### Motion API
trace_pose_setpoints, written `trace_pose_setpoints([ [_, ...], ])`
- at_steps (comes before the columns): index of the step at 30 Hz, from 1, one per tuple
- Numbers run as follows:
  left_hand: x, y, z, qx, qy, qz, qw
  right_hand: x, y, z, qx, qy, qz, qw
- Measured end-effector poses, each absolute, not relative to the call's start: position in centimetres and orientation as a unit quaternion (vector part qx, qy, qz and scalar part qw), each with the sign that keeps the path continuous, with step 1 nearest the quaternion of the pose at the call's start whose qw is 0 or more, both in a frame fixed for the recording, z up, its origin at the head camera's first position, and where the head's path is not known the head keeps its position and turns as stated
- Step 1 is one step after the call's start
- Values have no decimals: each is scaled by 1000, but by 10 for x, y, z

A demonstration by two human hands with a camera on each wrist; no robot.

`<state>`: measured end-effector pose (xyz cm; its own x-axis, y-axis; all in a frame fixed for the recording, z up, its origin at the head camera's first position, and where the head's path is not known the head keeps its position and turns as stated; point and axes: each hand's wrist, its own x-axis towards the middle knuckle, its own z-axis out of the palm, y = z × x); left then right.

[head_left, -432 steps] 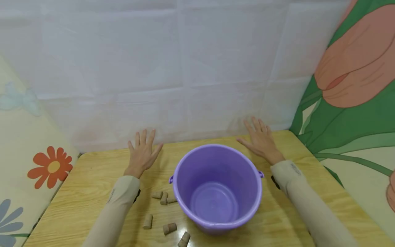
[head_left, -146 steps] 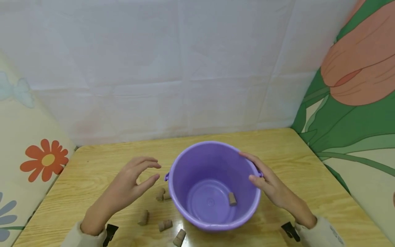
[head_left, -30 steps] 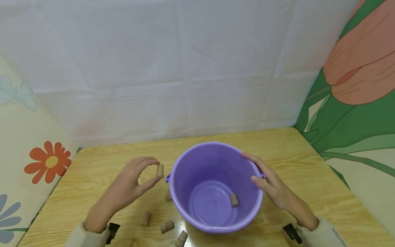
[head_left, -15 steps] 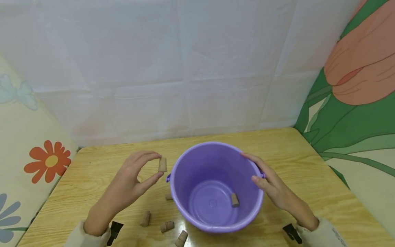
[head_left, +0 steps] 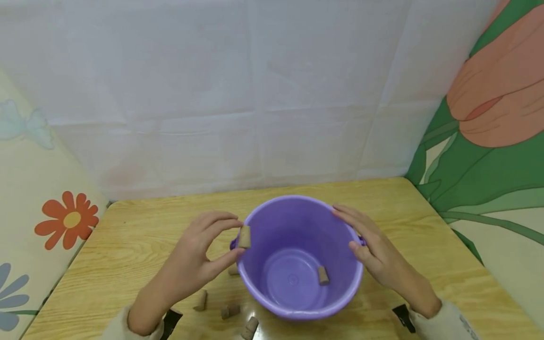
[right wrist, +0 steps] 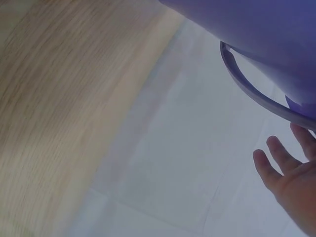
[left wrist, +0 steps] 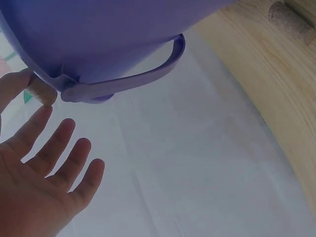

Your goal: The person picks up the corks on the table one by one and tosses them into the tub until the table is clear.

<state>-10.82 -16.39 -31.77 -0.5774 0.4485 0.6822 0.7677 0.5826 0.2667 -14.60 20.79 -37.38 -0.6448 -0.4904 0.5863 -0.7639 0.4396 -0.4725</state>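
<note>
My left hand (head_left: 193,257) pinches a tapered cork (head_left: 244,237) between thumb and fingertip, at the left rim of a purple bucket (head_left: 297,304). In the left wrist view, the cork (left wrist: 41,92) overlaps the bucket's rim beside the handle (left wrist: 133,81), and the other fingers are spread. On the opposite side, my right hand (head_left: 378,250) holds the rim, thumb over the inside and fingers along the outside. The right wrist view shows those fingertips just under the handle (right wrist: 256,101). Inside the bucket, one cork (head_left: 323,275) lies against the lower right wall.
Several corks lie on the wooden table (head_left: 140,245) left of the bucket: one cork (head_left: 233,271) partly behind it, another cork (head_left: 200,301) nearer my left wrist, a cork (head_left: 231,311) and a further cork (head_left: 250,328) in front. A white sheet (head_left: 191,104) hangs behind the table.
Since the earliest frame, one cork has come to lie in the bucket and both hands have left the table. Over the last second, my left hand has carried another cork rightward to the rim.
</note>
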Motion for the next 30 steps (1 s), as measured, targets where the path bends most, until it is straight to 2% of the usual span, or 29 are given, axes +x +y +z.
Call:
trace_pose_setpoints([
  [9,-107,-156,-322,-362,-850,-277,265,-147,207,-371,401,-819,336,235],
  [15,-106,-153,-325,-351,-857,-284,249,-148,208,-370,402,-825,321,233],
  [23,-107,-151,-328,-355,-851,-283,265,-148,206,-369,410,-816,331,238],
  [30,-106,-151,-328,-348,-856,-287,252,-149,206,-369,411,-812,341,236],
])
